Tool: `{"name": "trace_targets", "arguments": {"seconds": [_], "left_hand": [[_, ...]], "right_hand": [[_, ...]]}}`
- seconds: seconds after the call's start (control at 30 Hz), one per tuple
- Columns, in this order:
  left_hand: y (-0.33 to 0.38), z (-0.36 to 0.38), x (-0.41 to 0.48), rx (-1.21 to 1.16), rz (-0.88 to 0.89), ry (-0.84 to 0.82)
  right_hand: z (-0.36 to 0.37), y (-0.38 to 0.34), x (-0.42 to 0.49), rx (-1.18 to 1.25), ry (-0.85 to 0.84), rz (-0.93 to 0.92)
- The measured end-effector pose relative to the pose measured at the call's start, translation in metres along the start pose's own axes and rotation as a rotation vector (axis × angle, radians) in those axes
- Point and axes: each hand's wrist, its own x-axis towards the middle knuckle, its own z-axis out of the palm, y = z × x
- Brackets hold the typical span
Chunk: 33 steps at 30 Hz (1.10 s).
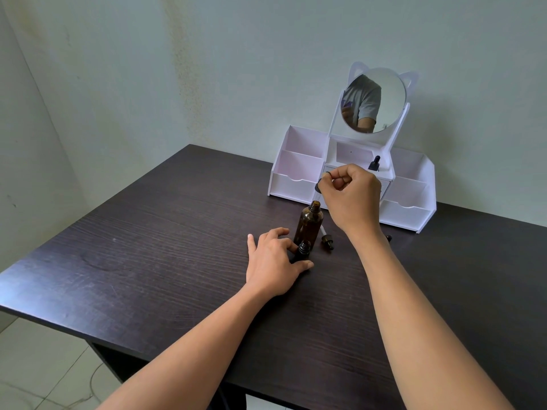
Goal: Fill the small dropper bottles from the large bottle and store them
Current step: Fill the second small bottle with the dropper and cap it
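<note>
My right hand (349, 192) is up over the table (148, 247), pinched shut on a small dark cap (319, 186) between thumb and forefinger; the rest of that fist is curled. The cap hangs just above and a touch right of the large amber bottle (308, 224), which stands upright w/ its neck open. So the large bottle is directly below the right grip, slightly nearer me, long axis vertical.

My left hand (273, 260) rests on the table, thumb and fingers wrapped round a small dropper bottle (302, 250), also upright and open at the top. It's touching or just in front of the large bottle's base, on the near side; can't tell which.

A loose dropper (325, 239) lies flat just right of the large bottle, pipette end pointing far-left, bulb end toward me. Another small dark piece (388, 238) peeks out by my right forearm; too hidden to ID.

One capped dropper bottle (374, 163) already stands in the middle bay of the white organizer (299, 184) at the far side, under the mirror (373, 100).

My read: the right hand is nearer the big bottle, so it must ditch the cap before lifting to pour. The left is already steadying the small one.
</note>
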Motion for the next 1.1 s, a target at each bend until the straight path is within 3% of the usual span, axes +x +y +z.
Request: {"name": "trace_targets", "arguments": {"seconds": [1.1], "left_hand": [[0.0012,-0.0004,0.0001,0.008,-0.006,-0.006]], "right_hand": [[0.0083,0.0058,-0.0043,-0.049,-0.085,0.070]]}}
